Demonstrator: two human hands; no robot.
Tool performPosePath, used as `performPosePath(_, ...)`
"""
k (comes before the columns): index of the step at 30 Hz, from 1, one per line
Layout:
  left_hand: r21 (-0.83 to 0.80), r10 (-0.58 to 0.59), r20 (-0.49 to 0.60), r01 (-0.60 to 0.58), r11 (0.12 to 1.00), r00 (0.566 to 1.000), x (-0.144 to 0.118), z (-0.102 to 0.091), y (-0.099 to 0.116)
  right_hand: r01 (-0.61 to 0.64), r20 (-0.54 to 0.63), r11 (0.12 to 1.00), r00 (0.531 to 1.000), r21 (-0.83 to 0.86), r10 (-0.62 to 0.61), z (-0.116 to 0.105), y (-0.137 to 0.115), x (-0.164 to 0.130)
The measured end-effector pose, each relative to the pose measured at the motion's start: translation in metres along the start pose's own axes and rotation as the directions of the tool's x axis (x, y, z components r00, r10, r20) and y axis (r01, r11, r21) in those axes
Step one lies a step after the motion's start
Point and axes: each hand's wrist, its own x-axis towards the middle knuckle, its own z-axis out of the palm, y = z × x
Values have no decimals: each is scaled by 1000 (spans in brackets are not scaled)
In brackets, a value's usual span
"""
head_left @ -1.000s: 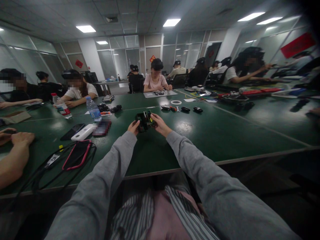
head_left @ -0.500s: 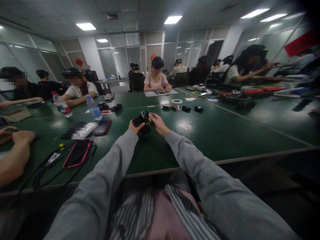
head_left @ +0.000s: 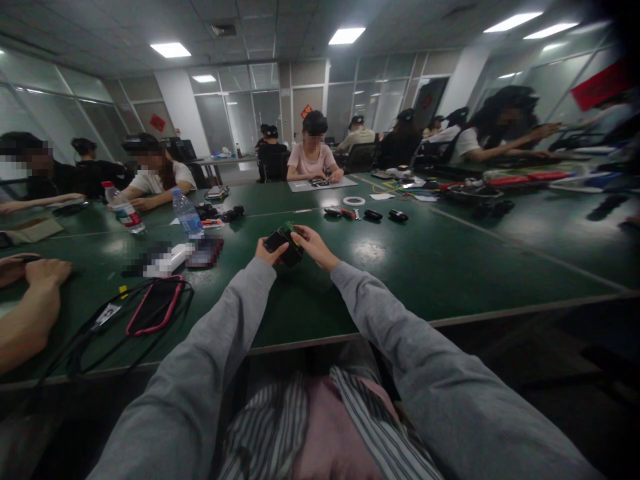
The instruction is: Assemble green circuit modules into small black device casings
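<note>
Fingers of the left hand [head_left: 266, 251] and right hand [head_left: 311, 245] grasp a small, blocky black device [head_left: 282, 239] above the matte green table [head_left: 450, 267], inward of its near edge; bare surface lies rightward.

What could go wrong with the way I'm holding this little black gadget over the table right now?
Both hands, left hand and right hand, grip the small black device with arms stretched out above the green table, so a slip could drop it onto the hard top. The fingertips pinch it only at the edges, which might loosen small parts. The looped black cables near the left sleeve could perhaps snag if that arm pulls back.
</note>
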Motion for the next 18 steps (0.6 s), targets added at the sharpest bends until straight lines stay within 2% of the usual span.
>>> performPosePath(3,-29,-46,7,46,999,999,-1,0,3,8,6,1000,1000,-28,-8,-4,-1,2)
performPosePath(10,-36,-5,49,7,999,999,0,-5,8,25,23,1000,999,-11,-25,-9,-5,5)
performPosePath(18,-61,-9,137,18,998,991,8,-10,-1,-3,102,1000,995,-27,6,-9,-13,2)
